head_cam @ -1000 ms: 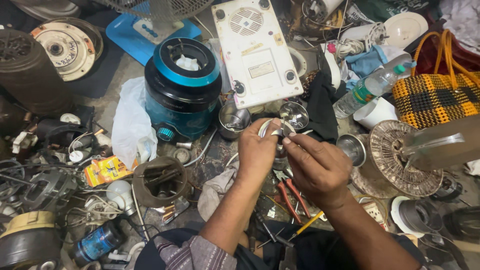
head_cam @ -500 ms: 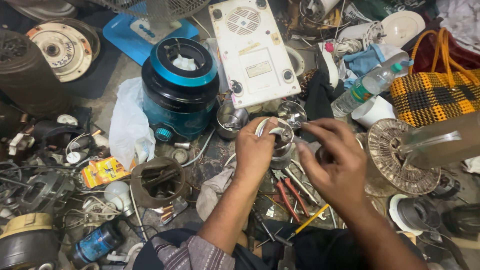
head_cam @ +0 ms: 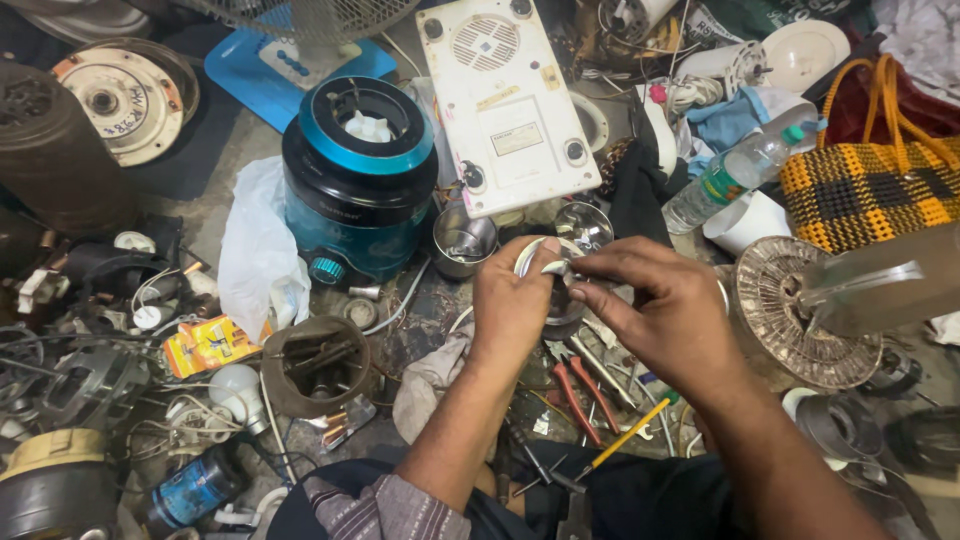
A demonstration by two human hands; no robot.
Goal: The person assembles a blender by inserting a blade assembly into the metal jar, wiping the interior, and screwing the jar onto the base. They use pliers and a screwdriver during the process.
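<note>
Head view: the left hand (head_cam: 510, 300) grips a small round metal part (head_cam: 548, 268) above the cluttered floor, right hand (head_cam: 655, 310) fingers pinching its rim; a slip could drop it among the pliers (head_cam: 578, 385) and scrap

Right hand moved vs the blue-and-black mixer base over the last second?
Yes. The right hand slid right, away from the blue-and-black mixer base, then came back in to meet the left hand at the small shiny metal part.
</note>
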